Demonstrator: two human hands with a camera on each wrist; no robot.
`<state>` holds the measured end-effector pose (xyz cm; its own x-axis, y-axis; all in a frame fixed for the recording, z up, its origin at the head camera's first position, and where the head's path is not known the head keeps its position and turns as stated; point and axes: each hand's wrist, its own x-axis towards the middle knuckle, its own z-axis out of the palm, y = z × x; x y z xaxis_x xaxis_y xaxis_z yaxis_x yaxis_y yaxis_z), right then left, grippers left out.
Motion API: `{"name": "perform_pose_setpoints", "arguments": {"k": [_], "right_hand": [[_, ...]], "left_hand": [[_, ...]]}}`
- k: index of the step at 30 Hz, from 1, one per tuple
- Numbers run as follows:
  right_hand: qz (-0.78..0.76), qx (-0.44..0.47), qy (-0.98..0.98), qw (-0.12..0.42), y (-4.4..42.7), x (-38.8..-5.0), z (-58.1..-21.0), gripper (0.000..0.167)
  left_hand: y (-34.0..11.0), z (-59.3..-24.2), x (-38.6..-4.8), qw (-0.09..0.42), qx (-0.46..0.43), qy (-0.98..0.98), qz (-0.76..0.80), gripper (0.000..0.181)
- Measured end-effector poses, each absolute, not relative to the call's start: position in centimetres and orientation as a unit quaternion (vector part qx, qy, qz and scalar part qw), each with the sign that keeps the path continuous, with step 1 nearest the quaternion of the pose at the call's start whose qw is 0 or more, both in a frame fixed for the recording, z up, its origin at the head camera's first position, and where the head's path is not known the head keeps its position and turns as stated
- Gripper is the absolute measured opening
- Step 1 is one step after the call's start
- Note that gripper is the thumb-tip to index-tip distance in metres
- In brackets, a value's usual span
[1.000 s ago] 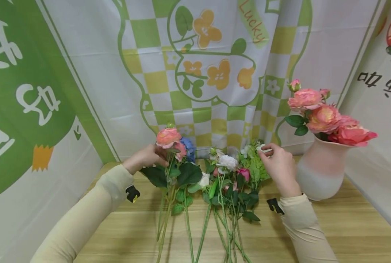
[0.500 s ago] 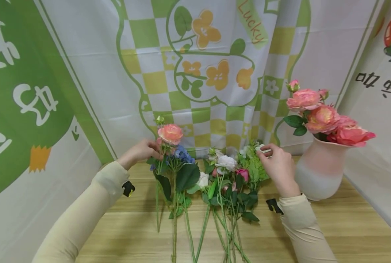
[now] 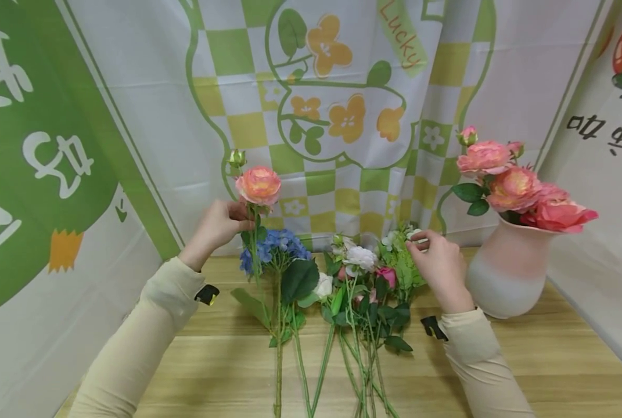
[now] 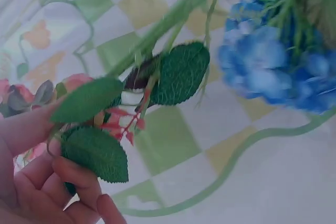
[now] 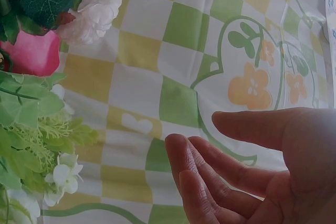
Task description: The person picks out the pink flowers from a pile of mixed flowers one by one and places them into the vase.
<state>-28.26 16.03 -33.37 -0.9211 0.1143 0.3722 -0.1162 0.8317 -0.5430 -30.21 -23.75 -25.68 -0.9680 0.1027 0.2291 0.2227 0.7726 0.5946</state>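
My left hand (image 3: 218,227) pinches the stem of a pink-orange flower (image 3: 259,186) just under its bloom, holding it upright over the left side of the table. In the left wrist view, thumb and fingers of the hand (image 4: 58,182) close round the stem beside green leaves (image 4: 94,153). Blue hydrangea (image 3: 279,249) lies just below and right of that flower. My right hand (image 3: 440,264) hovers by the light green foliage (image 3: 406,264), holding nothing; in the right wrist view the fingers of this hand (image 5: 252,171) are relaxed, with a gap to the thumb.
A pink-and-white vase (image 3: 509,270) with several pink flowers (image 3: 514,188) stands at the right. White flowers (image 3: 361,258) and a magenta rose (image 3: 388,276) lie mid-table, stems toward the front. Behind the wooden table (image 3: 211,366) hangs a checkered cloth (image 3: 290,168).
My left hand has lifted the pink-orange flower up and slightly left, away from the blue hydrangea, which shows more fully. The right hand has barely moved.
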Motion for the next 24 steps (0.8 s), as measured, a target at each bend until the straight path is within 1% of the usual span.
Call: {"name": "perform_pose_setpoints", "arguments": {"k": [3, 7, 10, 17, 24], "right_hand": [[0.289, 0.002, -0.937, 0.196, 15.9, -28.3, -33.4, 0.030], [0.291, 0.003, -0.937, 0.193, 16.0, -28.3, -33.4, 0.031], [0.293, 0.002, -0.937, 0.191, 16.0, -28.2, -33.3, 0.032], [0.296, 0.004, -0.937, 0.183, 15.8, -28.0, -33.0, 0.033], [0.298, 0.004, -0.937, 0.184, 15.5, -27.8, -32.7, 0.031]], "left_hand": [[-23.3, -25.3, -29.9, 0.140, -0.092, -0.936, -0.311, 0.016], [-22.5, -25.1, -29.7, 0.183, -0.095, -0.923, -0.325, 0.016], [-22.0, -25.2, -29.5, 0.199, -0.095, -0.911, -0.349, 0.017], [-21.2, -25.7, -29.3, 0.219, -0.087, -0.895, -0.379, 0.020], [-20.9, -25.6, -29.1, 0.247, -0.073, -0.879, -0.402, 0.028]]}}
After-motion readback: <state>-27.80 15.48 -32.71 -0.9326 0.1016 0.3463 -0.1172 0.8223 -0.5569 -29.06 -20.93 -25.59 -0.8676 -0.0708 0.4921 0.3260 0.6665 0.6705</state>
